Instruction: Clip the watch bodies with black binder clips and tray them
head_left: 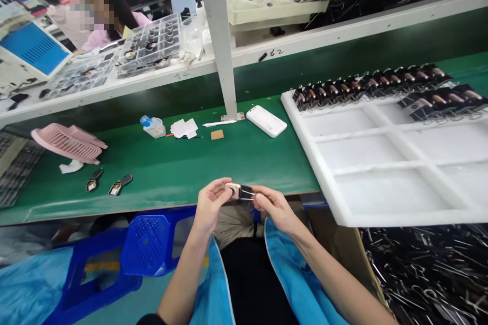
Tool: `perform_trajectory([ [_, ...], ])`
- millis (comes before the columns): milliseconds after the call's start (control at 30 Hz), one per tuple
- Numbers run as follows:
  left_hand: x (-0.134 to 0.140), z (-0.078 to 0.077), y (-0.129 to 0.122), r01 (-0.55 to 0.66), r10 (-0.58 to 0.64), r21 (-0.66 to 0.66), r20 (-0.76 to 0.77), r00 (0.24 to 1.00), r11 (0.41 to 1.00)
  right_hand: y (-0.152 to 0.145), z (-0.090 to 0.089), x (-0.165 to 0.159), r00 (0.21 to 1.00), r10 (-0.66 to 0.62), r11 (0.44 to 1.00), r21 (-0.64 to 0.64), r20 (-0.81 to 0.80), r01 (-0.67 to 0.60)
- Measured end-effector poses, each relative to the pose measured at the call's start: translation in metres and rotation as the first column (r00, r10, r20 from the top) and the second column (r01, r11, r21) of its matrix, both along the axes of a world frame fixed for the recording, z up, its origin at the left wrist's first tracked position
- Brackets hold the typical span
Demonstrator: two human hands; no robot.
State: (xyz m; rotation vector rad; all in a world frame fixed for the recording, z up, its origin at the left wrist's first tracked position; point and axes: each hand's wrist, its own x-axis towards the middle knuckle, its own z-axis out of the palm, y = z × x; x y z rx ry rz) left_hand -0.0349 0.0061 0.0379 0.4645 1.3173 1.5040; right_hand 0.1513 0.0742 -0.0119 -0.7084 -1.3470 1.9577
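Just off the front edge of the green table, my left hand [209,204] is closed on a small gold and black device [233,191] with a round, lens-like part on its face. A black binder clip [246,192] sits against the device's right end. My right hand [276,208] pinches the silver wire handles of that clip. How far the clip's jaws reach over the device is too small to tell. Two opened devices of similar size, one [94,181] beside another [119,185], lie at the table's left with their insides showing.
At right, a white foam tray [340,198] bears rows of clipped devices [343,90]; below it is a box of binder clips [427,269]. A power bank [266,121], paper slips [184,128], a bottle [153,126] and a pink fan-like object [66,143] lie behind. A person sits across.
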Motion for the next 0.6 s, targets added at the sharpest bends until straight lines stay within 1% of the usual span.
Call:
perform_trajectory([
  [67,0.000,0.000,0.000,0.026,-0.028,-0.021,-0.083,0.996,0.999,0.001,0.001,0.001,0.999,0.000,0.997,0.072,0.049,-0.004],
  [133,0.000,0.000,0.001,0.045,-0.049,-0.036,-0.131,0.990,0.998,0.002,0.001,0.001,0.997,-0.011,0.994,0.110,0.077,0.002],
  [300,-0.002,-0.002,0.002,0.035,-0.045,-0.054,-0.215,0.975,0.998,0.005,-0.003,-0.001,0.997,-0.032,0.992,0.125,0.070,0.023],
  [400,-0.001,-0.001,0.004,0.039,-0.053,-0.060,-0.256,0.965,0.997,0.000,-0.004,-0.005,0.995,-0.057,0.988,0.150,0.081,0.045],
  [500,0.004,0.001,0.005,0.046,-0.058,-0.048,-0.304,0.951,0.998,-0.012,0.007,-0.001,0.988,-0.071,0.991,0.126,0.138,0.053],
  [533,0.006,0.002,0.005,0.038,-0.046,-0.033,-0.320,0.946,0.999,-0.016,0.013,0.004,0.985,-0.049,0.991,0.133,0.163,0.027],
  [567,0.007,0.003,0.006,0.026,-0.029,-0.013,-0.329,0.944,1.000,-0.018,0.021,0.013,0.983,0.000,0.988,0.150,0.185,-0.029],
  [600,0.007,0.002,0.008,0.007,-0.004,0.008,-0.329,0.944,1.000,-0.018,0.028,0.026,0.977,0.080,0.979,0.170,0.200,-0.115],
])
